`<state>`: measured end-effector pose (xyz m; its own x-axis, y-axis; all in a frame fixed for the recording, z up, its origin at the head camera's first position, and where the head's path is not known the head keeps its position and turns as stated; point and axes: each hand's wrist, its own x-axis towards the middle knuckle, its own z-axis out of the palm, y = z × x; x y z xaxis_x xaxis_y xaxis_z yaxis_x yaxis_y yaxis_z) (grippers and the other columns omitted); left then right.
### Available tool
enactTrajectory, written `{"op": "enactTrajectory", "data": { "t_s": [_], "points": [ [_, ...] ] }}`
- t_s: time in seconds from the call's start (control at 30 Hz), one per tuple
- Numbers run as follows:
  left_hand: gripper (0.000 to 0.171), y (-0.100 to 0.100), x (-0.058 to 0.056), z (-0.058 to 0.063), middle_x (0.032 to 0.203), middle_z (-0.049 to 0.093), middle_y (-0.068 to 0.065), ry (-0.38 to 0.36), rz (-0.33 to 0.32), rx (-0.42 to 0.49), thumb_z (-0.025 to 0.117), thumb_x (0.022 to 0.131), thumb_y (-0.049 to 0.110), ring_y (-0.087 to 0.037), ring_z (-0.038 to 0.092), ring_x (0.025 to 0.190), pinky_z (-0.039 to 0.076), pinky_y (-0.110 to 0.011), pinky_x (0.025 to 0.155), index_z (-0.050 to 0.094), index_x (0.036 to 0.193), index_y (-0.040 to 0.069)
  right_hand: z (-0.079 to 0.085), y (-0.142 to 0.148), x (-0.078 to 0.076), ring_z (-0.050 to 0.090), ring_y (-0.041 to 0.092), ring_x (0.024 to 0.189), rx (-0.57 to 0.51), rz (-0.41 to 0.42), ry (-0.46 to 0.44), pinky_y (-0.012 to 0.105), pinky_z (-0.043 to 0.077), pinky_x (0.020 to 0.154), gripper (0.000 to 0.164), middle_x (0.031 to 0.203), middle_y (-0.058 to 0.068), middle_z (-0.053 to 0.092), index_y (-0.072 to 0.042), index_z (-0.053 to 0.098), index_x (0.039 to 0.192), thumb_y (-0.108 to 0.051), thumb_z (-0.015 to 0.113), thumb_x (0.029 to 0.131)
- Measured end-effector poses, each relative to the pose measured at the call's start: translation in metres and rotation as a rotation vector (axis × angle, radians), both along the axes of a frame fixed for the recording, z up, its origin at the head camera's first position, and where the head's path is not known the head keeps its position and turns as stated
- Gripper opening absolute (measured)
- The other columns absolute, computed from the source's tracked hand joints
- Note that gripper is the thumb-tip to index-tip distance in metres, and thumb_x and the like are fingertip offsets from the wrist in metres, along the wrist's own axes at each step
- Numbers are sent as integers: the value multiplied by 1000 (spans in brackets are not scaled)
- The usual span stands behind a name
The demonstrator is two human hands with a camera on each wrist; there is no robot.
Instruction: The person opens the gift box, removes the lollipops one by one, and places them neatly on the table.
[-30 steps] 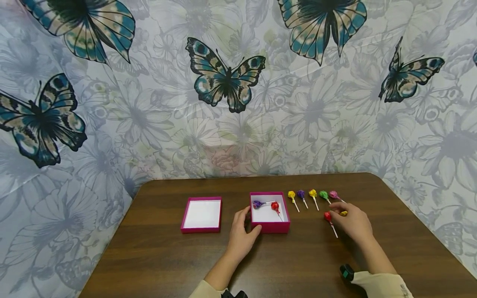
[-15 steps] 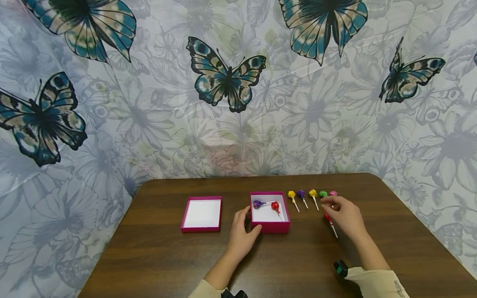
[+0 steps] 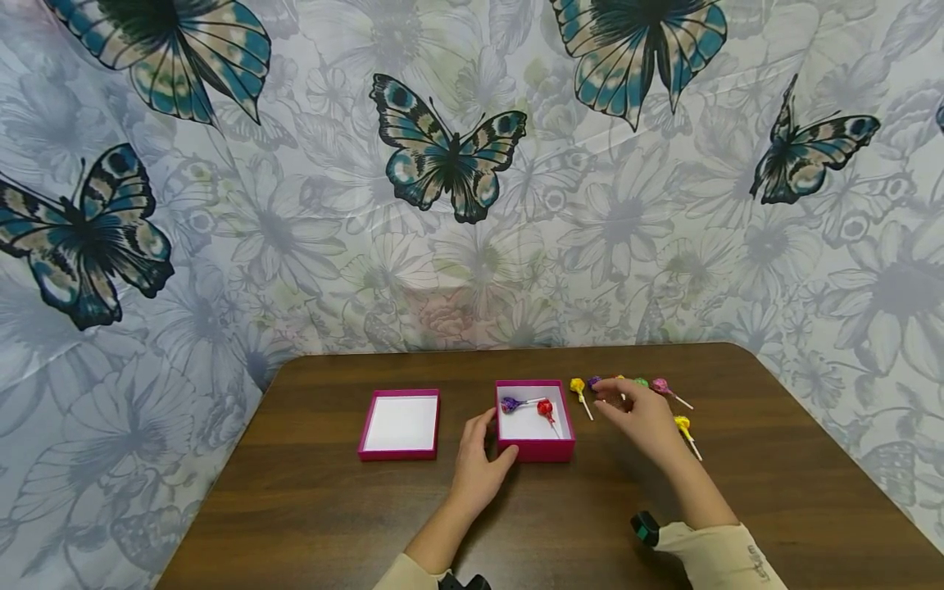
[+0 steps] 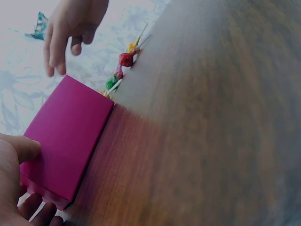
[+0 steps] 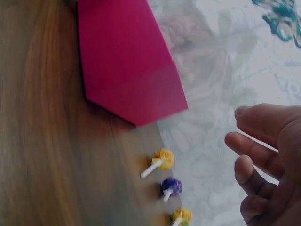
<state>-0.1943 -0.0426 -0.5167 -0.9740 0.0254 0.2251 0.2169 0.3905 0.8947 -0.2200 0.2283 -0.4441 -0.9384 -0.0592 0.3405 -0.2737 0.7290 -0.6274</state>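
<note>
My left hand (image 3: 475, 471) grips the near left corner of an open magenta box (image 3: 536, 451), thumb on the front wall and fingers along the side. Inside lie a purple lollipop (image 3: 510, 404) and a red lollipop (image 3: 545, 408). My right hand (image 3: 645, 418) is raised to the right of the box, over the lollipop row, its fingers loosely bent. Nothing shows between those fingers in the right wrist view, where a yellow lollipop (image 5: 163, 159) and a purple lollipop (image 5: 171, 187) lie below the box. Another red lollipop (image 4: 125, 60) appears in the left wrist view, hidden by my hand from the head.
A magenta lid (image 3: 399, 424) with a white inside lies left of the box. On the right, a pink lollipop (image 3: 661, 386), a green lollipop (image 3: 641, 382) and a yellow lollipop (image 3: 683, 424) rest on the wooden table (image 3: 310, 508). A butterfly-print cloth (image 3: 310, 270) hangs behind.
My right hand has moved left from the front lollipops toward the box, uncovering the pink and front yellow ones and covering the red one. My left hand stays on the box.
</note>
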Motion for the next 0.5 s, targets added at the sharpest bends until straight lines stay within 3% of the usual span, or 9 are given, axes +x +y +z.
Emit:
{"op": "enactTrajectory", "data": {
  "t_s": [0.27,0.5],
  "points": [
    [65,1,-1,0,137,53,-7,21,9,-14,75,86,20,-24,52,126,41,-48,109,49,144,9,1,-18,-10,54,12,78,-1,96,-14,23,46,65,26,104,6,74,-13,73,112,-17,78,87],
    [65,0,0,0,137,53,-6,21,11,-2,75,85,19,-23,52,125,42,-47,109,49,144,10,2,-36,-18,53,17,78,-26,148,-101,24,46,66,26,107,5,73,-16,72,113,-20,76,88]
  ]
}}
